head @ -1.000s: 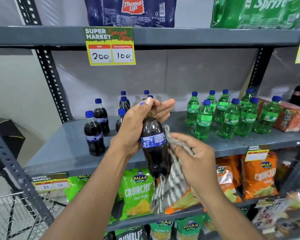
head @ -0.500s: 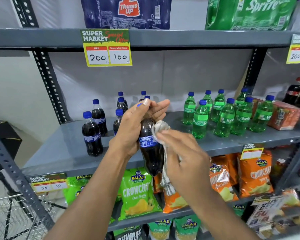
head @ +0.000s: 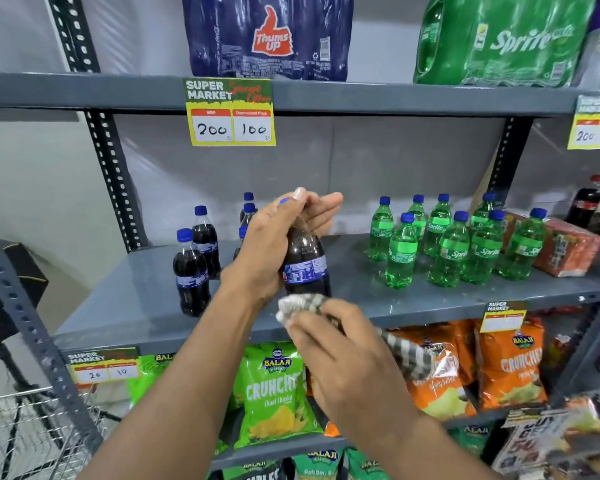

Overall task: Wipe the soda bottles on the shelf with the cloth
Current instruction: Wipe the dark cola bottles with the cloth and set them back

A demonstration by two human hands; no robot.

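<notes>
Left hand [head: 267, 251]: fingers [head: 321, 211] wrapped round the neck and shoulder of a dark cola bottle [head: 305, 268], thumb up by the blue cap, fingertips extended past the far side. Bottle held in the air in front of the middle shelf [head: 125, 306], long axis near vertical, cap up and tipped slightly left, base down. Smooth clear plastic, dark liquid, blue printed label band around the waist.

Right hand [head: 347, 362]: fingers curled and pinching a bunched cloth [head: 302, 304] against the lower part of the bottle, just under the label. Cloth is soft, grey-and-white striped; its free tail [head: 409, 356] trails to the right past the wrist, blurred.

Shelf: grey painted metal, flat deck, perforated uprights. Behind the left hand, a cluster of small cola bottles [head: 191, 271], upright, blue caps. To the right, well apart from them, a group of green Sprite bottles [head: 447, 251], upright, blue caps, translucent. Beside those, an orange wrapped pack [head: 565, 251].

Below: glossy chip bags, green [head: 274, 393] and orange [head: 510, 368]. Above: shrink-wrapped Thums Up pack [head: 267, 36] and Sprite pack [head: 499, 39]. Yellow price tag [head: 230, 112] reads 200 and 100.
</notes>
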